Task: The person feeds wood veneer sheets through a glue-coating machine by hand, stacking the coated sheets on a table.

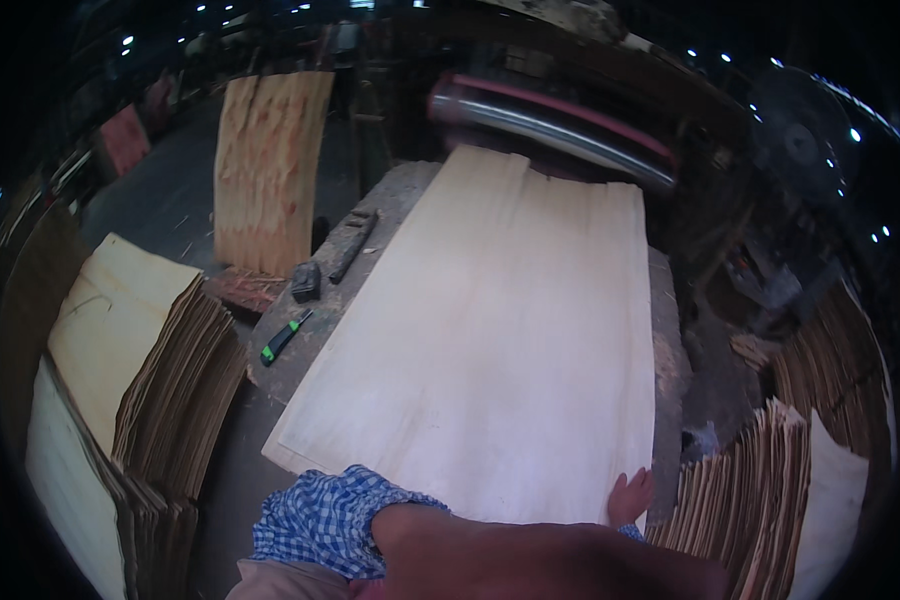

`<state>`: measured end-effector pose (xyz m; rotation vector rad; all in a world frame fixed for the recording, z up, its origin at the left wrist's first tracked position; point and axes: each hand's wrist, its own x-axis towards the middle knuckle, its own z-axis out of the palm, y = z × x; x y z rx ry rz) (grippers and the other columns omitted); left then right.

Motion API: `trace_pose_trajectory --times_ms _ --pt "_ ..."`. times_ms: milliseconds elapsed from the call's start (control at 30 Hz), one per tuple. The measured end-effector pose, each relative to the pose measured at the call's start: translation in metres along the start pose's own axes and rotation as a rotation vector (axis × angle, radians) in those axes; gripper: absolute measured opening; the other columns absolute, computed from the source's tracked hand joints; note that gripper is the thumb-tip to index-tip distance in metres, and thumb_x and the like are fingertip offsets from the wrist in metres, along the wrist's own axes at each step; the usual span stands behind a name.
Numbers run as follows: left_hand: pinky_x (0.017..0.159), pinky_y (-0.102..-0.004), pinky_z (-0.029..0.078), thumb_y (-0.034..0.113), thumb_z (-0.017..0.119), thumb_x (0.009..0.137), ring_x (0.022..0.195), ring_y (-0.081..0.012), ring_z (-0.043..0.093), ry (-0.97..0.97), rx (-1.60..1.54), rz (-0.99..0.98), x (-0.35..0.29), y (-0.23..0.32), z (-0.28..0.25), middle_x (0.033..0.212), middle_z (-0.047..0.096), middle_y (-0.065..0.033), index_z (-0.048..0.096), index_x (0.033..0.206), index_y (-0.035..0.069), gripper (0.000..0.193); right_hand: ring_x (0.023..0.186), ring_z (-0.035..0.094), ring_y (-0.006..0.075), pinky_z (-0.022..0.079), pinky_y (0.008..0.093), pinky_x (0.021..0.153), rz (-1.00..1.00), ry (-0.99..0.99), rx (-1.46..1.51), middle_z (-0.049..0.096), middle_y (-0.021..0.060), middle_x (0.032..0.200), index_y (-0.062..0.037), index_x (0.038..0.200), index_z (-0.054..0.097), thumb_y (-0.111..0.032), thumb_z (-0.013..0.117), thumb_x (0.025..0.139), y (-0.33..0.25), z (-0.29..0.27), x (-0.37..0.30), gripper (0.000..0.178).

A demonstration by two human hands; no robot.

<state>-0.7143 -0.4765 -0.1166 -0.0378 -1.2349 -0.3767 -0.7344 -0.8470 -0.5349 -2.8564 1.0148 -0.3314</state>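
Note:
A long stack or sheet of pale wood veneer (480, 350) lies lengthwise before me, its far end close under a shiny roller. At its near right edge rests my right hand (631, 496), fingers stretched out and touching the sheet, nothing gripped. A blue checked sleeve (335, 520) is pushed up on my left arm. From it a large, dark, blurred bare forearm (530, 560) crosses low in front of the sheet's near edge. The fingers of my left hand cannot be made out.
A green and black utility knife (286, 338), a dark block (306, 282) and a dark bar (353, 246) lie left of the sheet. Veneer stacks stand left (170, 370) and right (750, 490). Ahead are the machine roller (560, 130) and an upright veneer piece (270, 170).

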Motion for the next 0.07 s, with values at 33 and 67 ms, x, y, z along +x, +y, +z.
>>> trace_pose_trajectory --times_ms 33,67 --pt "0.083 -0.0351 0.048 0.039 0.074 0.084 0.098 -0.0327 0.062 -0.051 0.035 0.016 -0.0023 0.0054 -0.0032 0.112 0.062 -0.0248 0.066 0.097 -0.006 0.048 0.136 0.037 0.0393 0.029 0.0554 0.110 -0.014 0.025 -0.009 0.039 0.0224 0.149 0.0013 0.142 0.042 -0.034 0.056 0.094 0.0021 0.0036 0.0006 0.061" --pt "0.083 -0.0351 0.048 0.039 0.074 0.084 0.098 -0.0327 0.062 -0.047 0.081 0.029 -0.0030 0.0112 -0.0021 0.112 0.062 -0.0248 0.066 0.097 -0.006 0.048 0.135 0.038 0.0393 0.030 0.0550 0.109 -0.009 0.015 -0.015 0.039 0.0226 0.148 0.0014 0.141 0.042 -0.034 0.057 0.094 -0.0032 0.0052 0.0027 0.061"
